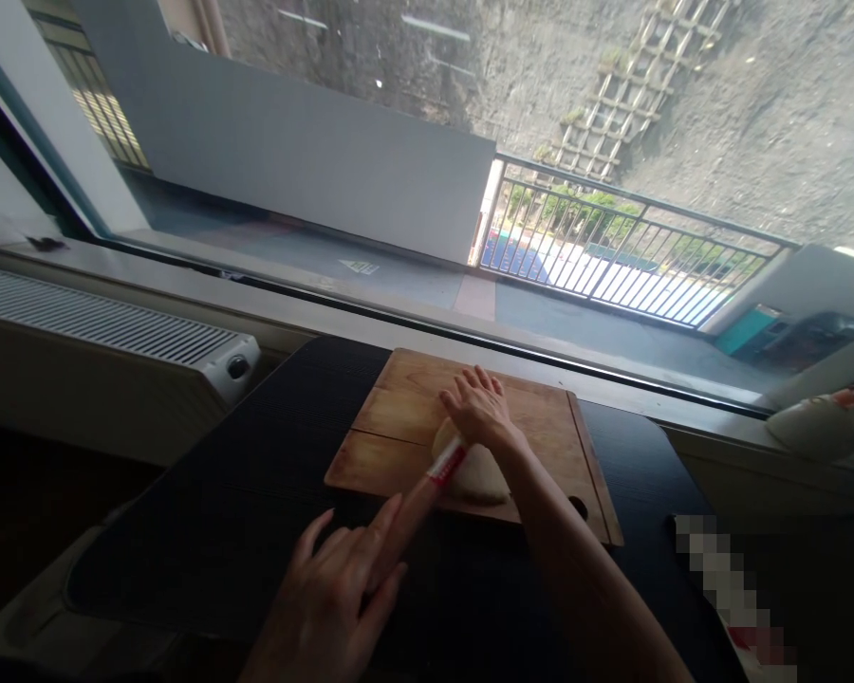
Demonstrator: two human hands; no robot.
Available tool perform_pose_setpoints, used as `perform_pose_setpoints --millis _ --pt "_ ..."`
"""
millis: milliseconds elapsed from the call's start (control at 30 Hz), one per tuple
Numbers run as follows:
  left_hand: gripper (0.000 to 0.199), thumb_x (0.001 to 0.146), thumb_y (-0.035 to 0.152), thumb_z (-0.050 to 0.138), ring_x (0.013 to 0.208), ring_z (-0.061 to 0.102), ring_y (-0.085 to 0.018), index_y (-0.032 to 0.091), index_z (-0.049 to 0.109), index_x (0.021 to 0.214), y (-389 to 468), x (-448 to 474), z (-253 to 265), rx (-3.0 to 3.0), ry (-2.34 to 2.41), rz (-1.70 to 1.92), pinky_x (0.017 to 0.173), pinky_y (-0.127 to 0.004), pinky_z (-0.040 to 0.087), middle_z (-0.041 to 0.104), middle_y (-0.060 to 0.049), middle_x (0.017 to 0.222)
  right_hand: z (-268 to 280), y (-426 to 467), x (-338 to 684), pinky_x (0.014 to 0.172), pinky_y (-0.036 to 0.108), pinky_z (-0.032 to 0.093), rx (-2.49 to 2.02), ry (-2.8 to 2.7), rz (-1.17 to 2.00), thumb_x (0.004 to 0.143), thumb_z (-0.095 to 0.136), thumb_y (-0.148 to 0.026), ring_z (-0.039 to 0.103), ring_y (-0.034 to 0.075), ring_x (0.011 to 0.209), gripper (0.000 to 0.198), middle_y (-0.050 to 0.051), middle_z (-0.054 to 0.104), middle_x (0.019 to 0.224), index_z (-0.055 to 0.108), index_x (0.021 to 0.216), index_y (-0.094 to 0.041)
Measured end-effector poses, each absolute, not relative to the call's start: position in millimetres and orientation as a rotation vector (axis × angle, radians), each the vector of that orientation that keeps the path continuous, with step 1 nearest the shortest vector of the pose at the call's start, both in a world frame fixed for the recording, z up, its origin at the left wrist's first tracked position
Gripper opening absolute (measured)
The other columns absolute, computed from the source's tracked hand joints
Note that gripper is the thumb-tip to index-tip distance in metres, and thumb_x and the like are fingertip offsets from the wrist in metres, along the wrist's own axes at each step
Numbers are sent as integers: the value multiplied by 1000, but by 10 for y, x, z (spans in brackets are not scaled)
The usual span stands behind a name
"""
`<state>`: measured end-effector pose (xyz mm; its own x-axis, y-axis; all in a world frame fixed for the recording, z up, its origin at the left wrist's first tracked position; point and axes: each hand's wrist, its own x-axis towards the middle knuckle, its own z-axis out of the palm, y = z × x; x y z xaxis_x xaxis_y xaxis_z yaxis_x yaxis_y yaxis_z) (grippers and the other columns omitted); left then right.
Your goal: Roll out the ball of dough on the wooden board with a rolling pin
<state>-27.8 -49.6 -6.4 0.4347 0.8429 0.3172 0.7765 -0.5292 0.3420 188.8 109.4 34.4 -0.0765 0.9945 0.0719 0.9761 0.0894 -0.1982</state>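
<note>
A wooden rolling pin [417, 503] with a red and white label slants across a pale lump of dough [480, 479]. The dough rests on a wooden cutting board [388, 413]. At the pin's near end, my left hand [331, 583] has the wood between thumb and fingers, with one finger standing away. My right hand [478, 406] lies over the far end, palm down, its fingers stretched out flat beyond the pin. That palm hides the pin's far tip and part of the dough.
The board sits on a black table [256, 465] against a window sill [427, 346]. A white radiator [114, 332] stands at the left. A pixelated patch covers something at the table's right edge. Beyond the glass are a walkway and a railing [612, 247].
</note>
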Motion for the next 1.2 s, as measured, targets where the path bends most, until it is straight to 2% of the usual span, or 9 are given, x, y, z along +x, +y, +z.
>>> perform_pose_setpoints --millis 100,233,367,567,733,833,933,1033,1200 --pt "63 88 27 46 86 62 -17 22 17 144 -527 -151 -32 2583 1276 691 99 -47 34 67 -2 92 239 674 2297 111 39 11 -2020 -2093 154 93 23 -49 7 20 139 55 4 28 148 41 135 -19" --pt "62 87 24 46 85 63 -17 24 21 143 -483 -54 48 2607 1164 719 95 -42 41 67 -2 102 183 426 2577 111 37 14 -2055 -2012 178 94 20 -47 8 18 139 58 5 23 150 28 142 -15" --pt "50 89 33 47 92 63 -19 23 36 136 -364 -108 99 2529 1323 780 87 -37 47 64 -4 114 287 835 2355 110 39 15 -2118 -2087 214 95 19 -42 10 20 139 52 4 26 149 35 139 -21" --pt "47 88 44 47 84 65 -20 22 46 129 -290 -257 65 2395 1563 827 80 -35 50 69 -3 101 368 1591 1736 108 41 17 -2064 -2209 227 91 29 -52 24 21 135 48 5 41 140 48 127 -26" --pt "52 88 37 49 86 64 -19 24 36 136 -385 -280 -29 2422 1511 836 82 -36 48 67 -3 109 344 1471 1749 110 42 14 -2054 -2192 172 92 24 -54 16 23 137 58 8 33 145 40 134 -18" --pt "59 87 31 50 88 63 -19 23 27 141 -445 -188 -44 2446 1393 783 87 -39 47 65 -5 113 269 1130 2093 111 42 12 -2053 -2138 137 93 21 -50 11 22 139 56 7 30 147 42 133 -16" --pt "66 86 26 50 87 62 -18 22 19 144 -474 -67 -5 2457 1212 741 82 -36 49 66 -5 108 137 762 2486 111 39 15 -2007 -2069 128 94 20 -44 9 19 139 55 6 28 148 39 136 -15" --pt "64 85 27 50 83 62 -18 24 21 143 -467 -14 45 2448 1121 748 74 -33 50 67 -5 102 68 596 2675 111 39 18 -2000 -1996 140 94 20 -40 12 18 139 55 8 24 149 29 141 -12" --pt "51 88 35 48 83 63 -18 23 35 137 -444 -94 21 2322 1305 773 74 -31 51 68 -4 98 229 956 2307 110 41 16 -2100 -2047 175 94 22 -40 11 22 139 50 5 29 147 40 136 -20"
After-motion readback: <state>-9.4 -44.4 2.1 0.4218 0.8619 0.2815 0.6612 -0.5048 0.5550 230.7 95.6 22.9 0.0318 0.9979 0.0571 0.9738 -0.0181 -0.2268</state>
